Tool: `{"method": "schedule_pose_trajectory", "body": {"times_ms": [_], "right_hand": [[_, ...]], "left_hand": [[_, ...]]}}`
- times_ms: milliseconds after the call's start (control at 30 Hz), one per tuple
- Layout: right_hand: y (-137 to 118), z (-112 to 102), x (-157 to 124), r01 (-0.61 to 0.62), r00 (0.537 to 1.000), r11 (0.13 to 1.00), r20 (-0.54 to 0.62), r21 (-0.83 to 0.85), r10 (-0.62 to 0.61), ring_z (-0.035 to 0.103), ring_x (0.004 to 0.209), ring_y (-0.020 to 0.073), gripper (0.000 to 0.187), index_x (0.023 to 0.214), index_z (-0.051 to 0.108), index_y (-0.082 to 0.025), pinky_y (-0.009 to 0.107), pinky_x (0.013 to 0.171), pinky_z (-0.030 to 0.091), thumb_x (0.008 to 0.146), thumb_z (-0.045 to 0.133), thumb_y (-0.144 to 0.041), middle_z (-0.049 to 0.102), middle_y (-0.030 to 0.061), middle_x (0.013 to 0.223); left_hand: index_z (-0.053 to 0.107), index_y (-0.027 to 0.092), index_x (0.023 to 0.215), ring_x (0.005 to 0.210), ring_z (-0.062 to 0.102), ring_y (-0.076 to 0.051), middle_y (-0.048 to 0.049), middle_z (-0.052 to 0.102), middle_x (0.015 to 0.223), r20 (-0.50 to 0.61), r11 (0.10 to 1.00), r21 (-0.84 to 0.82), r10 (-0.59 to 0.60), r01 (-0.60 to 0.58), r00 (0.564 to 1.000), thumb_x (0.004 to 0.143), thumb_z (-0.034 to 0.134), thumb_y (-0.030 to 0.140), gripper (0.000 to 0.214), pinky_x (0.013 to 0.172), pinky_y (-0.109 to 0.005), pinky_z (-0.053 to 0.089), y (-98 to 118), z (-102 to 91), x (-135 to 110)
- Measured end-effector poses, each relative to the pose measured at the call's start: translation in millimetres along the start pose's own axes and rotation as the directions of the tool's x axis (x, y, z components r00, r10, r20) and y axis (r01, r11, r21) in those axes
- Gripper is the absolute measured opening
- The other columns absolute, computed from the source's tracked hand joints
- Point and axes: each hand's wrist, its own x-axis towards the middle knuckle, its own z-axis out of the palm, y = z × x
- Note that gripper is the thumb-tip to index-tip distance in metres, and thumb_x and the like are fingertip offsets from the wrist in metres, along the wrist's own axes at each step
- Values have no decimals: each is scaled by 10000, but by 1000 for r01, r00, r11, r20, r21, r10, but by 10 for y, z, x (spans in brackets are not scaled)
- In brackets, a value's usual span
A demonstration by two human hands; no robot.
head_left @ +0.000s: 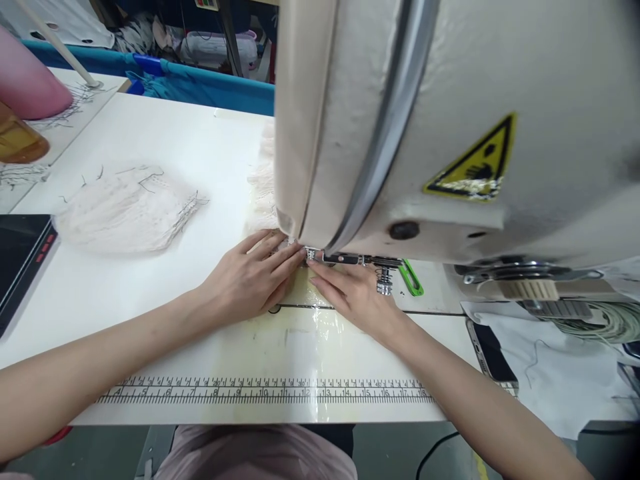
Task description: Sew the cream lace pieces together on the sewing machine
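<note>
A sewing machine (345, 133) takes up the upper right of the head view. My left hand (255, 270) lies palm down just left of its presser foot (311, 254), fingers stretched out and lying flat. A strip of pale, frilly fabric (263, 190) runs from behind the machine head toward these fingers, which cover its near end. To the right of the foot rests my right hand (357, 290), with fingers extended toward the needle area. The machine's front parts hide some of that hand. Whatever lies beneath both sets of fingertips is mostly covered.
At left lies a stack of pale fabric pieces (130, 210) with loose threads, near a black device (23, 260). A green thread snipper (411, 278) sits right of the needle area. A phone (493, 353) lies at right. A printed ruler (265, 392) follows the front edge.
</note>
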Motion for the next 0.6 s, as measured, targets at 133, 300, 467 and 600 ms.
{"method": "schedule_pose_trajectory", "body": {"times_ms": [133, 300, 467, 600], "right_hand": [[-6, 1, -7, -9, 1000, 999, 18, -38, 10, 665, 880, 169, 345, 1284, 593, -275, 333, 811, 470, 987, 474, -405, 725, 29, 986], [-14, 30, -44, -71, 993, 992, 82, -104, 80, 663, 840, 189, 385, 1312, 568, -294, 400, 883, 437, 991, 433, -460, 717, 28, 923], [-38, 38, -17, -97, 987, 976, 111, -193, 120, 645, 757, 200, 411, 1301, 584, -276, 404, 829, 439, 994, 402, -479, 696, 39, 833], [-53, 27, 17, -37, 996, 963, 69, -267, 57, 560, 580, 145, 393, 1264, 614, -257, 385, 806, 434, 1003, 392, -451, 614, 2, 662]], "left_hand": [[602, 95, 1197, 1166, 606, -307, -131, 669, 1212, 0, 1000, 6, -21, 21, 1000, 942, 440, 225, 330, 993, -463, 484, 5, 1, -10], [599, 94, 1208, 1194, 586, -316, -140, 657, 1224, 13, 999, 5, -33, 33, 999, 940, 444, 241, 343, 1001, -465, 473, 3, 17, -12], [596, 99, 1219, 1223, 559, -323, -140, 643, 1247, 44, 998, 29, -56, 55, 997, 938, 431, 257, 362, 1006, -462, 453, 13, 21, -12], [594, 111, 1228, 1226, 553, -322, -135, 641, 1248, 55, 997, 36, -73, 71, 996, 936, 427, 277, 375, 1005, -458, 440, 21, 24, -12]]}}
